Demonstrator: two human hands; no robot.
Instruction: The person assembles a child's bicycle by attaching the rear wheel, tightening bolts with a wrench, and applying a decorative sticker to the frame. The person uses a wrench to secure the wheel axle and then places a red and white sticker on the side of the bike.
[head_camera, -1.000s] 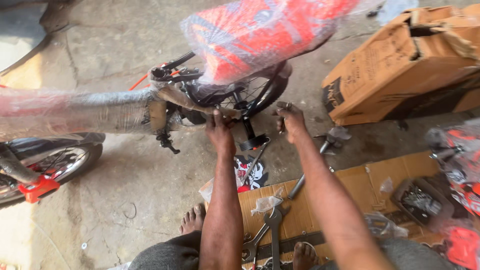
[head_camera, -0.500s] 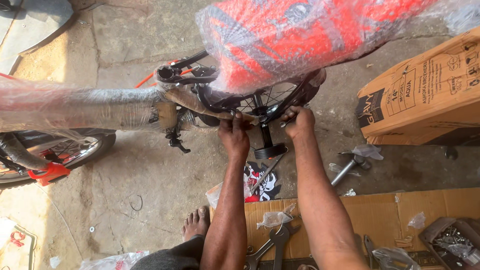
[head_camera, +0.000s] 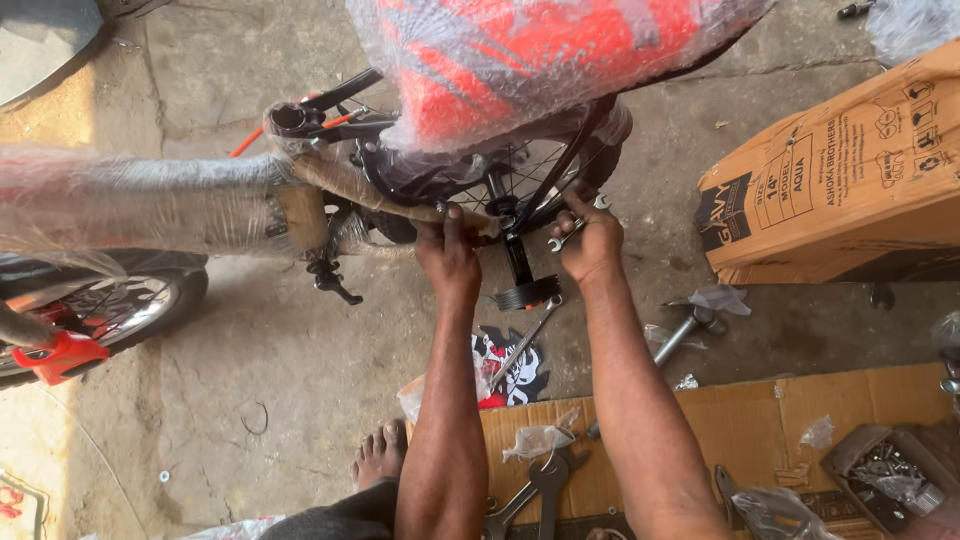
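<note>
Right hand (head_camera: 590, 240) clenched on spanner (head_camera: 578, 226) at frame centre, probably over the axle nut; left hand (head_camera: 447, 255) gripping wrapped bicycle frame (head_camera: 330, 180), steadying it.

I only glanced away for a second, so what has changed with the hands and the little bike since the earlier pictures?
Both hands stayed up at the rear wheel of the small bike. The right hand now shows a spanner in its grip at the wheel; earlier its hold was unclear. The left hand keeps gripping the wrapped frame. The view has shifted; the cardboard box, the hammer and the spare spanners lie as before.
</note>
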